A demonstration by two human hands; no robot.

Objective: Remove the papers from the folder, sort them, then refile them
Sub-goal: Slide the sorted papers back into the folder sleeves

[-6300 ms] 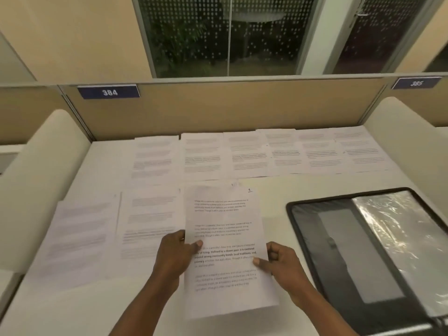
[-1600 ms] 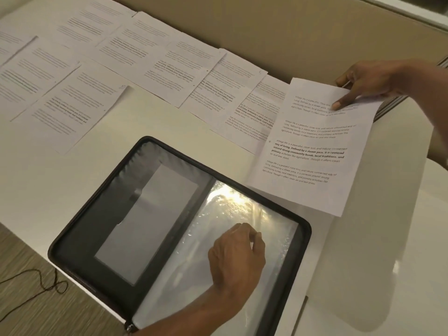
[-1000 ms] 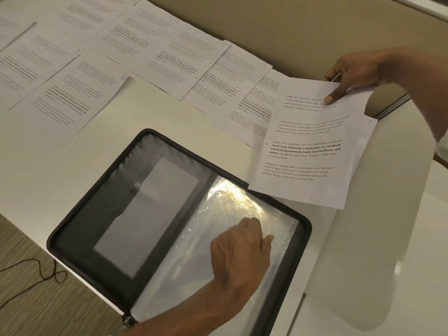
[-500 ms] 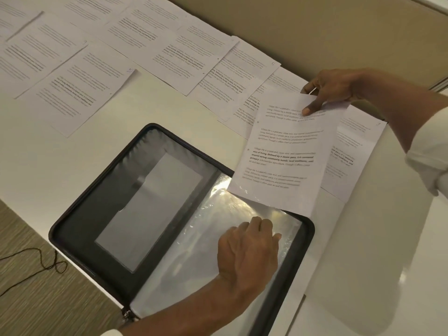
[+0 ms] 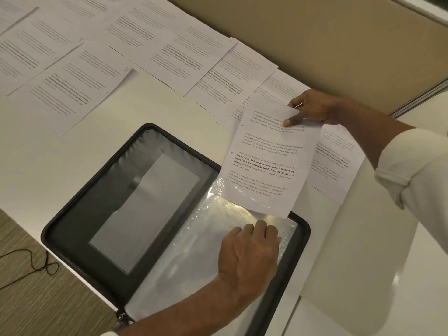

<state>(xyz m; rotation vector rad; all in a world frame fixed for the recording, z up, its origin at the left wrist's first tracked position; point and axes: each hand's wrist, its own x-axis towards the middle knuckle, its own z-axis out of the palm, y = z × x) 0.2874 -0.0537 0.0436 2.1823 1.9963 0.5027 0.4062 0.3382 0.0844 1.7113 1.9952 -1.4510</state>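
The sheet [image 5: 266,161] has come down onto the open folder's [image 5: 80,214] clear sleeve [image 5: 194,251].

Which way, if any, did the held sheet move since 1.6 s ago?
Yes. The held sheet came toward the folder; its lower edge now overlaps the clear sleeve.

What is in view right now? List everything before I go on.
Folder: one, black, open on the desk.
Clear sleeve: one seen, folder's right half.
Held sheet: one, white, printed, lower edge at the sleeve's top.
Loose sheets: about nine, white, spread on the desk beyond the folder.
Desk: one, white.
Partition: one, beige, behind the desk.
Cord: one, black, on the floor, left.
Left hand: on the clear sleeve, fingers bent.
Right hand: fingers pinch the held sheet's top.
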